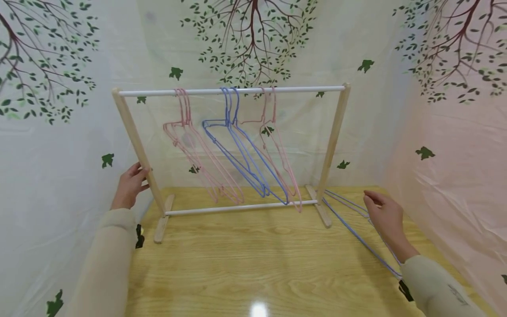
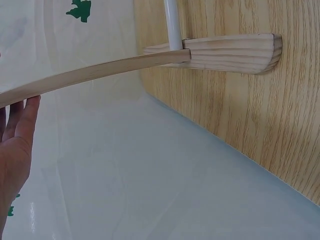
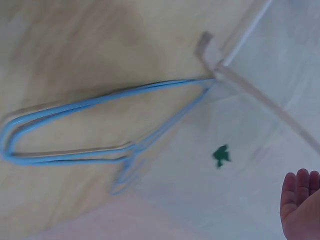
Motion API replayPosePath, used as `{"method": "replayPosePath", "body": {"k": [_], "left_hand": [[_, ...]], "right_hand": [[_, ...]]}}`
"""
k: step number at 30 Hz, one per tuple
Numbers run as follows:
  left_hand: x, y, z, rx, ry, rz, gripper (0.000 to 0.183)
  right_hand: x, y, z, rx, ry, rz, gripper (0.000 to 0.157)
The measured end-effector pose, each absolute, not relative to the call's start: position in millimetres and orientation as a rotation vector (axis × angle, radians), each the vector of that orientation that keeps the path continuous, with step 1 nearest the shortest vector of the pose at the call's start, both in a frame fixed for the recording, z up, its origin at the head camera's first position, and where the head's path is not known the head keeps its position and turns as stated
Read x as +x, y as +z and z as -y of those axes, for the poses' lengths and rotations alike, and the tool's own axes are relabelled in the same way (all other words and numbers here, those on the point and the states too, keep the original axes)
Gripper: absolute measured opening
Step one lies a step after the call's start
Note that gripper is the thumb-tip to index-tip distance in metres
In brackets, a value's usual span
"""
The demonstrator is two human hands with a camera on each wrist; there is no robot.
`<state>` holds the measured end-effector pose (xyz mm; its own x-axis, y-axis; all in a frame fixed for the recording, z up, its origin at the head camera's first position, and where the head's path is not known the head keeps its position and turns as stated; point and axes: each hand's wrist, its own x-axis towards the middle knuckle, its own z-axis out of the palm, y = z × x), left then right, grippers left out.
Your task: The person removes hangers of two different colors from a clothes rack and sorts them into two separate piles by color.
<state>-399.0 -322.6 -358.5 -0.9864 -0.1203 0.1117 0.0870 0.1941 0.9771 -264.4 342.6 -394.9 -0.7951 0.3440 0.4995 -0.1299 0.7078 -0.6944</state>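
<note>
On the table stands a hanger rack with wooden posts and white rods. My left hand (image 1: 128, 187) grips its left post (image 1: 134, 138) partway up; in the left wrist view the fingers (image 2: 28, 120) lie against the wood. Three pink hangers (image 1: 189, 108) hang left on the top rod (image 1: 150, 93), three blue hangers (image 1: 228, 108) near the middle, and two pink hangers (image 1: 274, 108) right of them. My right hand (image 1: 386, 220), empty with fingers together, is raised over blue hangers (image 3: 145, 89) lying on the table at the rack's right side.
The wood-grain table (image 1: 222, 264) extends in front of the rack. Pale sheets printed with branches and leaves surround it, with a pink sheet (image 1: 467, 189) along the right. The rack's feet (image 1: 161, 226) sit on the table, joined by a low white rod (image 1: 237, 207).
</note>
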Motion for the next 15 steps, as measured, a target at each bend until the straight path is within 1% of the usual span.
{"method": "replayPosePath", "body": {"k": [6,15], "left_hand": [[-399.9,-359.4,323.0,0.047,-1.892,2.3,0.061],[-401.1,-359.2,323.0,0.049,-1.905,2.301,0.06]], "right_hand": [[-274.6,-369.6,-302.2,-0.015,1.026,2.26,0.032],[-290.7,-342.5,-260.9,0.078,1.096,2.198,0.028]]}}
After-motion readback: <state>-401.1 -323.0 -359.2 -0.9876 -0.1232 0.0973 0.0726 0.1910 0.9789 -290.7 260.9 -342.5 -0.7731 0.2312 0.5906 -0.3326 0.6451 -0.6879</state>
